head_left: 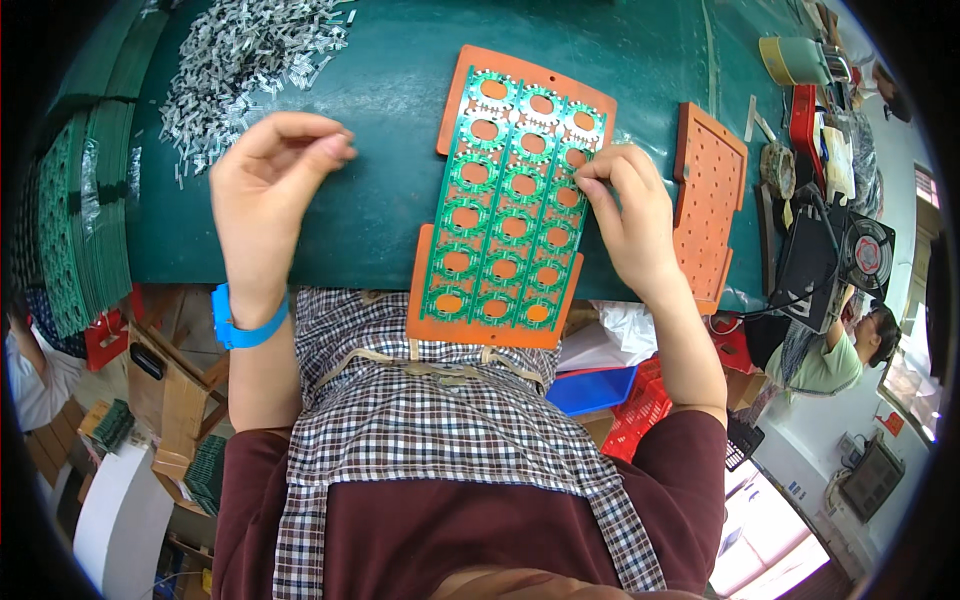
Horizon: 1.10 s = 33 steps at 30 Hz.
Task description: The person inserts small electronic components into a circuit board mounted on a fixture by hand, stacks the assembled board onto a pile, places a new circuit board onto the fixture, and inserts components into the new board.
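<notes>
A green circuit board panel [487,222] with rows of round cut-outs lies on an orange fixture plate [425,300] in front of me. My right hand [635,215] is at the panel's right edge, thumb and forefinger pinched together over its upper part. Whatever sits between those fingertips is too small to make out. My left hand [262,175] hovers over the table left of the panel, its fingertips closed together. Any part in them is hidden. Just beyond that hand spreads a heap of small clear and whitish parts [240,75].
Stacked green panels [85,215] line the table's left side. To the right lie another orange plate [708,205], a black fan [865,250] and a green-and-yellow container [795,62]. A blue tray [592,390] and red basket [638,410] stand below the table edge. Another person [830,360] is at far right.
</notes>
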Motion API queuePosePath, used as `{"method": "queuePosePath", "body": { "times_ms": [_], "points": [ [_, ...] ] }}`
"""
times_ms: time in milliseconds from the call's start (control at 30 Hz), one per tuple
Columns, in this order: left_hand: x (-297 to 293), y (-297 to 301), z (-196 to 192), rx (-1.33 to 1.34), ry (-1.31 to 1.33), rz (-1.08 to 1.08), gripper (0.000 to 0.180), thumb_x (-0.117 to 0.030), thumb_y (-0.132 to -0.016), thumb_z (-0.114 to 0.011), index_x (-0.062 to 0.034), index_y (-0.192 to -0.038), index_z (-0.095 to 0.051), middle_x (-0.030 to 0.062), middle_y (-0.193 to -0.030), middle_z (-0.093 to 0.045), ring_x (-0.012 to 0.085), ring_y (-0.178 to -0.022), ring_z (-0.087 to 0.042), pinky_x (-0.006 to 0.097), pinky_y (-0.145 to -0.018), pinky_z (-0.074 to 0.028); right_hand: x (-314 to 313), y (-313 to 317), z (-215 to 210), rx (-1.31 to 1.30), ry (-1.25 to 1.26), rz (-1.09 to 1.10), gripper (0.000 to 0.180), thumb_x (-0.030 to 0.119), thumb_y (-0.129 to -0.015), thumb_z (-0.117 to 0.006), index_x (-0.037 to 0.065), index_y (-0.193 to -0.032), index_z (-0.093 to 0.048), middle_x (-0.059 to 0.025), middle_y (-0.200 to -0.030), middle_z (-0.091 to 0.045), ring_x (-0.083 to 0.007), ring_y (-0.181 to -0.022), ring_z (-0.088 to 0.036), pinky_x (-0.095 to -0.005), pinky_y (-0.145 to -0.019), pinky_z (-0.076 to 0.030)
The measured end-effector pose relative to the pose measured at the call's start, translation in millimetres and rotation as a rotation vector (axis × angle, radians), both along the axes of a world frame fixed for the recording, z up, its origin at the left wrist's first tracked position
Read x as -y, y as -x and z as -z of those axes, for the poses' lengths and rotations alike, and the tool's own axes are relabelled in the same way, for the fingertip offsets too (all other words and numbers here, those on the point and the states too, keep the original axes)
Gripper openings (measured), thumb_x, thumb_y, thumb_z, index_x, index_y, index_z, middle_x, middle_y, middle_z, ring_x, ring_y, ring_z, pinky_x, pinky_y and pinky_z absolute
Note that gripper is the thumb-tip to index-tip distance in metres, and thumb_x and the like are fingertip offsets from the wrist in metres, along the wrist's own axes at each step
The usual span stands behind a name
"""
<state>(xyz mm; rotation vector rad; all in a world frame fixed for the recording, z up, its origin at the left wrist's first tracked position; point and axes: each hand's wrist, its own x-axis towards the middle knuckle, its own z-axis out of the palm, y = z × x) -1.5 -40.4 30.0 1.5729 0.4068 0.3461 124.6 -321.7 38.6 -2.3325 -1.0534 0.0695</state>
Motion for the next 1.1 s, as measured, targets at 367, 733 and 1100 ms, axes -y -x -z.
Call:
{"method": "queuePosePath", "body": {
  "times_ms": [367, 733, 1100],
  "points": [
    [63.4, -12.3, -13.7, -0.16, 0.571, 0.403, 0.032, -0.003, -0.086, -0.063, 0.0026, -0.117, -0.056, 0.0091, -0.085, -0.07, 0.0101, -0.071, -0.063, 0.021, -0.064, -0.049, -14.2, 33.0, -16.6, 0.449, -0.116, -0.22, 0.029, 0.012, -0.066, -0.077, 0.009, -0.094, -0.069, -0.0023, -0.085, -0.062, -0.0189, -0.074, -0.06, -0.0304, -0.06, -0.044],
    [10.0, -8.6, 2.9, -0.009, -0.941, -0.16, 0.034, -0.021, -0.078, -0.074, -0.0054, -0.107, -0.064, 0.0091, -0.098, -0.064, 0.0271, -0.09, -0.059, 0.038, -0.078, -0.046, 3.1, 22.2, -19.3, -0.093, -0.134, -0.047, 0.01, 0.003, -0.078, -0.068, 0.002, -0.087, -0.063, -0.0092, -0.086, -0.063, -0.0268, -0.081, -0.062, -0.0355, -0.071, -0.049],
    [-47.5, 3.2, 24.1, -0.275, -0.98, -0.179, 0.011, -0.012, -0.083, -0.066, -0.006, -0.092, -0.067, 0.0059, -0.085, -0.062, 0.0216, -0.082, -0.058, 0.034, -0.079, -0.042, 9.3, 15.9, -8.7, -0.079, 0.056, -0.14, 0.009, 0.002, -0.081, -0.064, 0.001, -0.087, -0.057, -0.0105, -0.089, -0.056, -0.0299, -0.086, -0.056, -0.039, -0.074, -0.047]
  ]
}}
